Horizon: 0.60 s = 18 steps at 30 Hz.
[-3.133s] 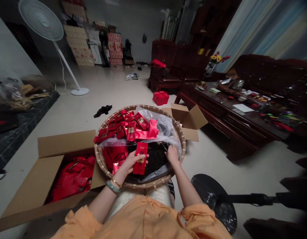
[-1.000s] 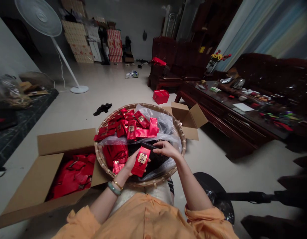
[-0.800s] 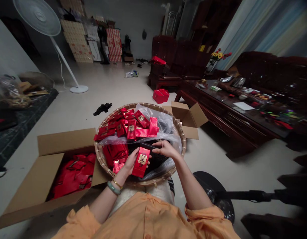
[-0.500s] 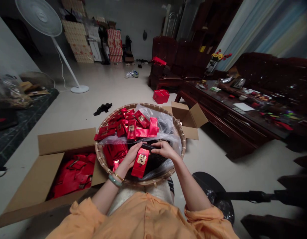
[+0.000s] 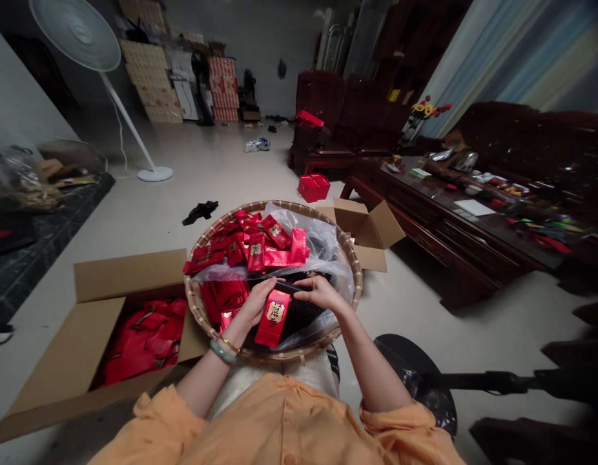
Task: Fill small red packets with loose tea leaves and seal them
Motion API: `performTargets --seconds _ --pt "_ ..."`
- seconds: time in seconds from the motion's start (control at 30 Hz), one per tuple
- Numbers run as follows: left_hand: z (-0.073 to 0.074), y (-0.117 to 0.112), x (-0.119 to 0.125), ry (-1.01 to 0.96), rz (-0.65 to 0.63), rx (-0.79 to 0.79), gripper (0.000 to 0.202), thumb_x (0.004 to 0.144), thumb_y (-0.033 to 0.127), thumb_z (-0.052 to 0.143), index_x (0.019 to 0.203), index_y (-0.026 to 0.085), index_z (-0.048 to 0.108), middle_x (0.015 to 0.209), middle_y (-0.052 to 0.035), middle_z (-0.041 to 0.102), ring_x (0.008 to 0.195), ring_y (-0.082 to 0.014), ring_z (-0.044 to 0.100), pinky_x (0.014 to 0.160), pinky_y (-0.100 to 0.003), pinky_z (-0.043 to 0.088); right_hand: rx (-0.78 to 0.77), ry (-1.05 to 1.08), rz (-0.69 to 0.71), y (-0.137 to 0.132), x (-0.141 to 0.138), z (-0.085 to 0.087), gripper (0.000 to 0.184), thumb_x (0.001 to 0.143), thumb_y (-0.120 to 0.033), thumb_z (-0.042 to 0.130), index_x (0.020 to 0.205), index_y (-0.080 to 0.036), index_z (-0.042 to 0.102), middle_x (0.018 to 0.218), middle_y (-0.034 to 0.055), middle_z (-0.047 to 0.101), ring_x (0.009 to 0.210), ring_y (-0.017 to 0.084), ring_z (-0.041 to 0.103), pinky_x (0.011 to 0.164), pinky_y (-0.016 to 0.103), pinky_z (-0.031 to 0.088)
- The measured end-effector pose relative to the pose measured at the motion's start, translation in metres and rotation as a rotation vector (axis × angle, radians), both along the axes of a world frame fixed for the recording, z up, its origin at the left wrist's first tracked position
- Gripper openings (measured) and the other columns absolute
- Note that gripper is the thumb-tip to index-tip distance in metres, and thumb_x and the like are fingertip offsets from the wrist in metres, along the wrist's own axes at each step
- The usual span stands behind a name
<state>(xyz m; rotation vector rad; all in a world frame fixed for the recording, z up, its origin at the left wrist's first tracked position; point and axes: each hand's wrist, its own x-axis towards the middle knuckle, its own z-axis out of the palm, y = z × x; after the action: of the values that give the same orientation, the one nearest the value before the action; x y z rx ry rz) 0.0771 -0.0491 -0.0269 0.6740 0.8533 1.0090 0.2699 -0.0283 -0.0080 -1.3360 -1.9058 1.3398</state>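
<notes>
Over the round woven basket [image 5: 358, 284] on my lap, my left hand [image 5: 257, 302] is closed on a red foil packet [image 5: 270, 329] with a gold label and dark characters. A slim black bar-like object [image 5: 287, 287] lies across the packet's top. The fingers of my right hand [image 5: 321, 294] pinch this object's right end. Beneath my hands is loose dark material [image 5: 306, 313] on clear plastic sheeting [image 5: 323, 242]. Several more red packets [image 5: 255, 250] lie heaped in the far left part of the basket.
An open carton [image 5: 100, 342] full of red packets stands at my left. Beyond the basket's right rim is another open carton [image 5: 364, 226]. Black plastic [image 5: 201, 211] and a red box [image 5: 313, 187] lie on the floor. A dark wooden table [image 5: 425, 194] runs along the right.
The red packet has tilted slightly and its lower end has shifted a little toward me. Both hands keep nearly the same place and grip.
</notes>
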Motion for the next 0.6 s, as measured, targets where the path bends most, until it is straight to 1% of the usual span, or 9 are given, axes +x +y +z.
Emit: performTargets --seconds 0.23,0.43,0.53,0.6 --pt "-0.0042 0.0007 -0.0002 -0.012 -0.005 -0.017 0.037 0.072 0.040 0.069 0.095 0.010 0.064 0.071 -0.0047 0.068 0.053 -0.0106 0.059 0.054 -0.021 0.046 -0.017 0.011 0.008 0.0004 0.0007 -0.0054 0.038 0.067 -0.037 0.066 0.098 -0.017 0.071 0.085 0.0004 0.071 0.079 0.021 0.061 0.073 0.029 0.045" --pt "-0.0033 -0.0008 -0.0006 0.006 0.013 -0.014 0.036 0.074 0.039 0.067 0.094 0.010 0.063 0.073 -0.0057 0.069 0.052 -0.0104 0.059 0.053 -0.021 0.047 -0.025 0.037 0.000 -0.0001 -0.0012 -0.0047 0.036 0.066 -0.034 0.067 0.097 -0.015 0.071 0.087 0.0021 0.071 0.077 0.020 0.061 0.073 0.029 0.045" --pt "-0.0059 -0.0013 -0.0010 0.022 -0.007 -0.011 0.040 0.072 0.038 0.069 0.101 0.011 0.060 0.071 -0.0058 0.069 0.054 -0.0124 0.062 0.053 -0.022 0.048 -0.041 0.058 -0.020 0.0002 -0.0031 -0.0068 0.035 0.065 -0.031 0.068 0.096 -0.014 0.070 0.088 0.0031 0.070 0.076 0.019 0.060 0.071 0.028 0.045" --pt "-0.0093 -0.0010 -0.0013 0.039 -0.050 0.000 0.048 0.068 0.033 0.073 0.108 0.012 0.056 0.071 -0.0055 0.069 0.058 -0.0155 0.065 0.054 -0.023 0.049 -0.073 0.051 -0.051 0.0004 -0.0040 -0.0096 0.037 0.065 -0.031 0.068 0.098 -0.013 0.070 0.086 0.0039 0.070 0.072 0.017 0.059 0.064 0.025 0.045"
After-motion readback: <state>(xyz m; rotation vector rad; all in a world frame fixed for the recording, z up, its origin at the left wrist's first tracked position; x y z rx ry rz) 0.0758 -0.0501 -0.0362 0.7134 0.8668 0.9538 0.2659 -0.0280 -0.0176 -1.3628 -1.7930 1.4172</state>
